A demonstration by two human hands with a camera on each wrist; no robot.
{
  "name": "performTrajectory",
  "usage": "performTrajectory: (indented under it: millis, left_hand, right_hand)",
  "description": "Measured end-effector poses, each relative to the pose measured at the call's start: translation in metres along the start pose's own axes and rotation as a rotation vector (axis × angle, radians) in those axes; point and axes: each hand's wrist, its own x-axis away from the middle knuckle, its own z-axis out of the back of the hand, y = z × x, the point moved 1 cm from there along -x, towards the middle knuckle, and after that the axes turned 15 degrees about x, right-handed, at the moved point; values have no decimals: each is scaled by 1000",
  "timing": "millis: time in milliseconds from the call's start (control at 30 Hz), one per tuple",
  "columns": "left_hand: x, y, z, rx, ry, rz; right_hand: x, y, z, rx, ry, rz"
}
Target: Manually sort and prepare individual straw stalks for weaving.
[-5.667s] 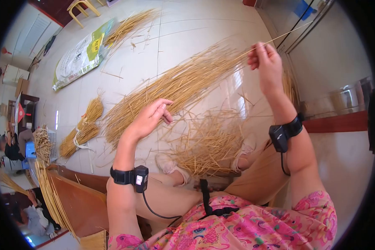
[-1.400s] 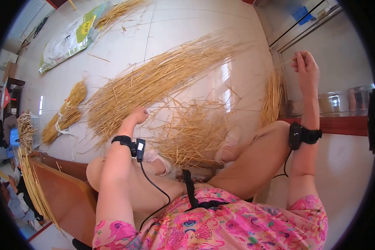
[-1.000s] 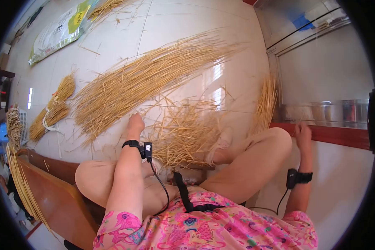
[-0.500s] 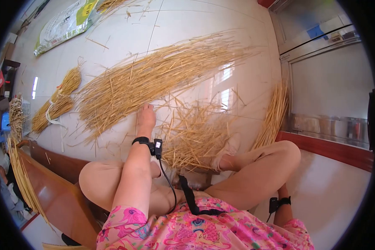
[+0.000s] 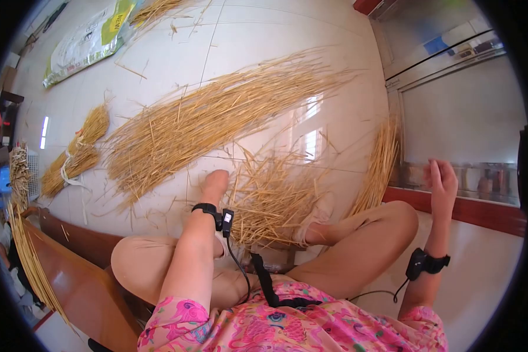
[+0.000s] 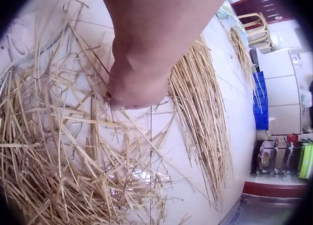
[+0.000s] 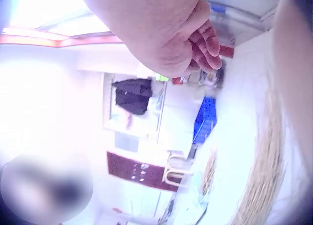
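Note:
My left hand (image 5: 216,185) is low over the floor, between the long straw stalks (image 5: 217,105) and a tangled pile of short straw (image 5: 273,199). In the left wrist view the back of this hand (image 6: 139,83) hides most of its fingers, and I cannot tell whether they grip a stalk. Out to the right, my right hand (image 5: 443,182) is raised beside the glass-fronted cabinet, its fingers loosely bent. No stalk shows in these fingers (image 7: 211,45) in the right wrist view. A smaller sheaf of straw (image 5: 381,164) leans near the cabinet, left of the right hand.
A tied straw bundle (image 5: 79,149) lies at left, with a printed plastic sack (image 5: 91,44) beyond it. A wooden chair (image 5: 76,276) stands close on my left with long stalks along it. The cabinet (image 5: 463,111) and its red base border the right side.
The single stalk seen earlier in my right hand is gone from it. That hand dropped low by my side, then rose again. My left hand moved back towards the short straw.

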Motion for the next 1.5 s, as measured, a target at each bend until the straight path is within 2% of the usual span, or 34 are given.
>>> performTrajectory:
  millis: [67, 167, 233, 333, 400, 500, 600, 700, 800, 1000, 1100, 1200, 1433, 1500]
  left_hand:
    - [6, 12, 5, 34, -46, 16]
    - [21, 43, 34, 72, -115, -23]
    - [26, 59, 55, 246, -199, -46]
    - [53, 85, 88, 497, -282, -54]
    - [79, 103, 114, 667, -329, -73]
    - [126, 121, 147, 843, -381, -142]
    - [162, 137, 165, 866, -355, -235]
    - [175, 140, 165, 886, -307, -264]
    - [172, 144, 159, 876, -296, -236]
    - [162, 154, 160, 707, -359, -251]
    - [160, 153, 171, 544, -462, -386]
    - [155, 148, 176, 720, -548, -194]
    - [150, 158, 176, 694, -256, -264]
    - [148, 158, 176, 751, -223, -250]
  right_hand:
    - [-2, -48, -4, -75, -95, 112]
    - [-5, -96, -21, -181, -305, 230]
    - [-8, -119, -39, -210, -429, 278]
    - [-21, -128, -82, -210, -576, 338]
    - [-28, -120, -116, -249, -644, 316]
    - [-20, -116, -140, -218, -894, 282]
    - [-7, -117, -145, -60, -894, 236]
    - [-9, -122, -137, -151, -859, 92]
    - [-16, -111, -154, -456, -783, 133]
    - [-17, -116, -148, -529, -803, 194]
    - [-20, -113, -147, -575, -873, 203]
    - [-19, -115, -142, -568, -898, 198]
    - [-14, -123, -142, -592, -810, 172]
    - [-17, -126, -143, -578, -773, 168]
